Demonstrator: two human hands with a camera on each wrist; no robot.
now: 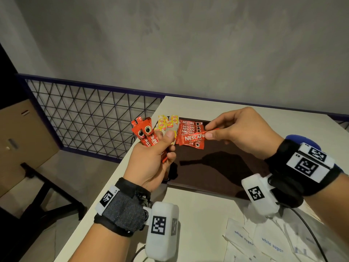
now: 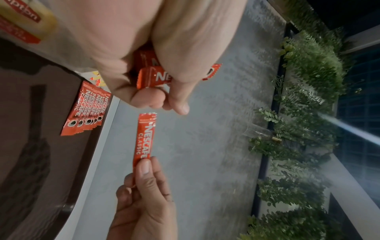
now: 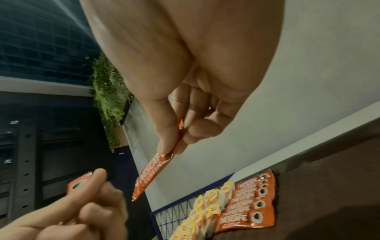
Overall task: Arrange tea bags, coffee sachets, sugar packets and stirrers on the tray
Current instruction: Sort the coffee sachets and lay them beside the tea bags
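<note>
- White sugar packets [image 1: 272, 242] lie nearest our view, loose on the white table [image 1: 198, 214], well short of the dark tray [image 1: 217, 167].
- We note our right hand [image 1: 243, 133] pinching one coffee sachet [image 1: 194, 138] by its end between thumb and fingertip, the other fingers curled in; the sachet is clear of the tray, held above it.
- Its long axis runs leftward from the pinch, roughly parallel to the row of coffee sachets [image 1: 190, 127] already overlapped at the tray's far edge, with its free end over that row's near end.
- Our left hand [image 1: 153, 157] grips a bundle of sachets [image 1: 144, 133], fingers wrapped round them, just beside the free end but not touching it.
- Tea bags [image 1: 168, 122] sit left of the row.
- We judge the right hand nearer the row; lowering should seat it as the next overlap.
- No stirrers are seen.
</note>
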